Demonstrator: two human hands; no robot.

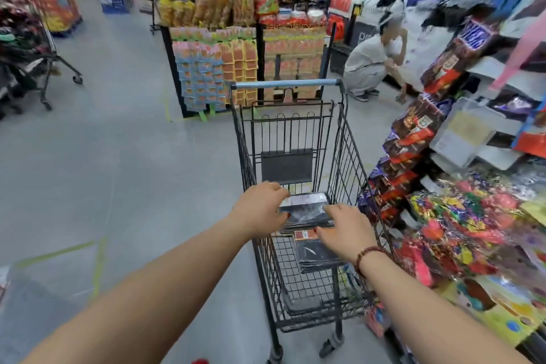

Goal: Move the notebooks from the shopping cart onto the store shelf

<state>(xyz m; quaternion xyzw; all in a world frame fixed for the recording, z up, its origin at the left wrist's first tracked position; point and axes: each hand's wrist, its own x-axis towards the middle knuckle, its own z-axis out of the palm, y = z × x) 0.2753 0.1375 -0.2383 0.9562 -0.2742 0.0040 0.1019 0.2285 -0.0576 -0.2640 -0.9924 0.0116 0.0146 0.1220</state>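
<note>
A dark wire shopping cart (348, 139) with a blue handle stands in the aisle before me. Inside it lies a stack of dark, plastic-wrapped notebooks (305, 210), and a second stack of notebooks (314, 254) sits nearer to me on the cart's floor. My left hand (260, 210) grips the left edge of the upper stack. My right hand (344, 229), with a bead bracelet on the wrist, holds that stack's right edge. The store shelf (487, 139) rises at the right, with white tiers partly filled with packets.
Candy and chocolate bags (413, 139) hang along the shelf's end, close to the cart's right side. A crouching person (372, 65) is beyond the cart. A snack display (236, 47) stands ahead, another cart (32, 68) at far left. Grey floor lies open to the left.
</note>
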